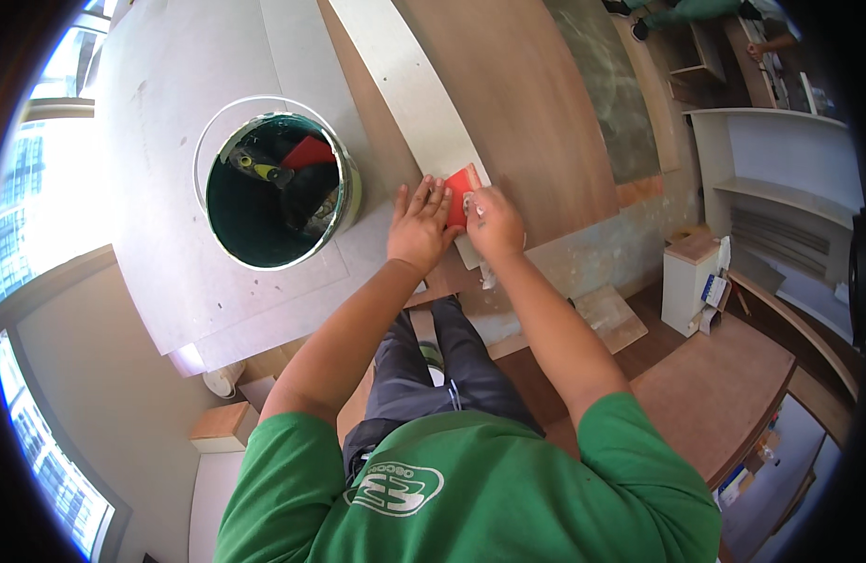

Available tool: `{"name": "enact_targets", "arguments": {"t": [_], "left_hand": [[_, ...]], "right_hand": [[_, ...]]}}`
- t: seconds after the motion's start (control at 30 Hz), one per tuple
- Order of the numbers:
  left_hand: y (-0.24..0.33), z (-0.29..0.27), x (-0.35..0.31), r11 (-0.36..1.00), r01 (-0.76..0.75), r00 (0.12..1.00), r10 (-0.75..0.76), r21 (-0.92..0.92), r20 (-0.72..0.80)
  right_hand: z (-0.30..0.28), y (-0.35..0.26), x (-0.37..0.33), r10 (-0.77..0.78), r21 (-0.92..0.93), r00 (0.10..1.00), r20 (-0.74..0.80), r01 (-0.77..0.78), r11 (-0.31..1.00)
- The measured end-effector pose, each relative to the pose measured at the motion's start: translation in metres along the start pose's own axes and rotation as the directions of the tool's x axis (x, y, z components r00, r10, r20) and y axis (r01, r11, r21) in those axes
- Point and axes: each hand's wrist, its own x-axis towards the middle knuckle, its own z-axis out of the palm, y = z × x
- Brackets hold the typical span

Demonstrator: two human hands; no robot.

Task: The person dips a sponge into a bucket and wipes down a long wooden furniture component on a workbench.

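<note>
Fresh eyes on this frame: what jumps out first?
Likely the big bucket, dark green inside, on the gray table, left of the left hand. Next, the red piece in the right hand, near the lower end of the white board, and the green shirt at the bottom.

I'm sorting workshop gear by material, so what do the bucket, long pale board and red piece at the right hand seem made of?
Bucket: probably plastic, perhaps metal; its dark green inner wall looks smooth.
Pale board: likely wood-based, painted or laminated, given its even, matte face and straight edges.
Red piece: perhaps plastic or coated sheet; flat, bright red, partly covered.
</note>
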Motion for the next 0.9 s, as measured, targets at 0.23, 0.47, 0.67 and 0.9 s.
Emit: {"name": "enact_targets", "arguments": {"t": [0.23, 0.47, 0.67, 0.9], "left_hand": [[0.001, 0.005, -0.002, 0.996, 0.071, 0.997, -0.073, -0.058, -0.029], [0.001, 0.012, -0.002, 0.998, 0.054, 0.998, -0.055, -0.016, -0.013], [0.002, 0.009, -0.003, 0.994, 0.099, 0.995, -0.100, -0.047, -0.025], [0.001, 0.010, 0.000, 0.998, 0.060, 0.998, -0.061, -0.010, -0.030]], "right_hand": [[0.007, 0.002, 0.008, -0.091, 0.022, 0.993, -0.077, 0.093, 0.995], [0.006, 0.010, 0.015, -0.139, -0.026, 0.990, -0.015, 0.138, 0.990], [-0.001, 0.016, 0.005, -0.198, -0.088, 0.980, -0.014, 0.196, 0.977], [0.001, 0.011, 0.026, -0.161, -0.093, 0.987, 0.012, 0.162, 0.982]]}}
